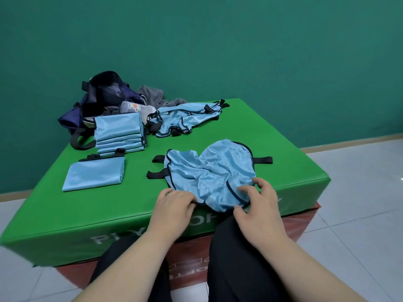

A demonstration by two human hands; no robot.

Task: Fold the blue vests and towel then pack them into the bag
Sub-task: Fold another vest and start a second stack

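Both our hands sit at the near edge of the green pad (65, 214), on the crumpled vest (209, 171) that lies spread in front of us with its black straps sticking out to left and right. Our left hand (174, 205) has its fingers bent down over the vest's near hem, pinching the dark-trimmed edge. Our right hand (259, 205) is half open, its fingers spread and curved. The fingertips rest on top of the fabric and the thumb is tucked against the near corner, so a bunch of cloth is caught between them.

Further left we see a single folded vest (93, 174) lying flat, and just behind it a folded stack (118, 131) of several more. To the right of that stack, unfolded vests (185, 118) lie in a loose heap near the pad's far edge. The dark blue bag (100, 99) sits open at the far left corner, right behind the stack, with the grey towel (152, 94) crumpled just beside it. We cannot tell what the pale object (136, 109) at the bag's mouth is. A red block (301, 223) shows under the pad.
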